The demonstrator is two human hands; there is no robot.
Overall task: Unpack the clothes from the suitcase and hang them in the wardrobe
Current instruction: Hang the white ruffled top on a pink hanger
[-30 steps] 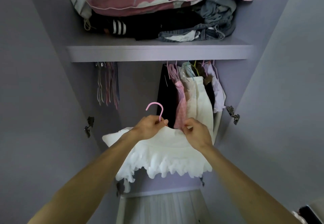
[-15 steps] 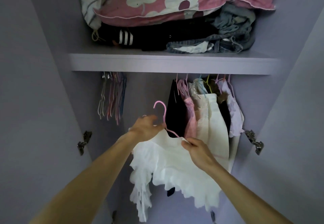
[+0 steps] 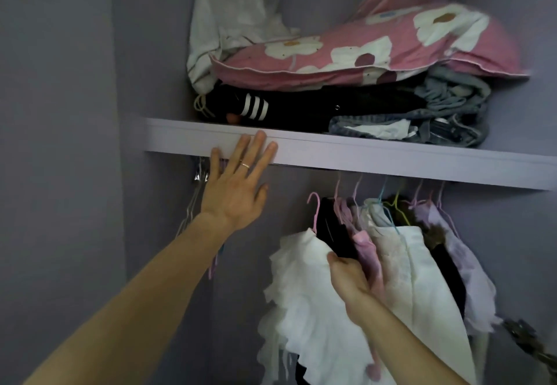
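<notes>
Up-left of the right hand, clenched on white ruffled fabric garment — saw pink plastic hanger hook upright; left hand flat, farther.

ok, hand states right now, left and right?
Left hand: open, straight fingers against the shelf edge.
Right hand: gripping the white ruffled garment.

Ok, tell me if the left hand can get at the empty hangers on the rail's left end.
Probably yes. The left hand is open, fingers against the shelf edge, and the empty hangers hang just below and behind it; nothing lies between.
</notes>
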